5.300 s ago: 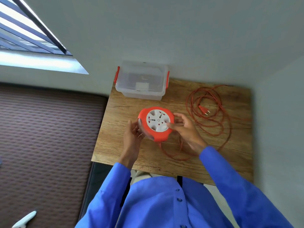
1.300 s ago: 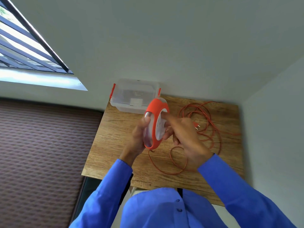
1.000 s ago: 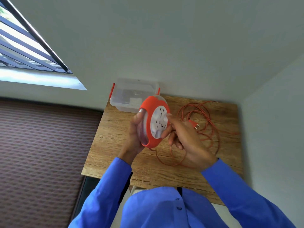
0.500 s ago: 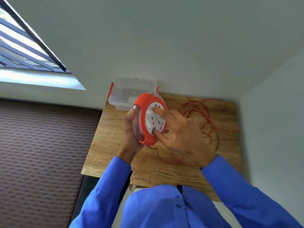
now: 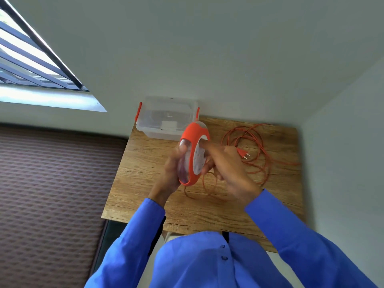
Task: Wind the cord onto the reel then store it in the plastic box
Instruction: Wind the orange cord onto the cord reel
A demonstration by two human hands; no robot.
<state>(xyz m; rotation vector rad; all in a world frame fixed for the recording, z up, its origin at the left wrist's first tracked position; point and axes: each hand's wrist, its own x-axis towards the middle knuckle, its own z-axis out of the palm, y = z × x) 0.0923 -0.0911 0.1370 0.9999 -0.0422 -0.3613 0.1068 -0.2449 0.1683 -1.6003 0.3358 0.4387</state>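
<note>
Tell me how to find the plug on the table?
Look at the wooden table and go to its far right side, where the orange cord lies in loose loops. The plug lies inside those loops; it is the only chunky piece with two metal pins.

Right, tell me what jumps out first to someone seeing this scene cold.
The orange cord reel held upright over the wooden table: the left hand grips its back, the right hand works its white socket face. To the right, loose orange cord sprawls on the table around its plug. Behind the reel sits a clear plastic box.
</note>
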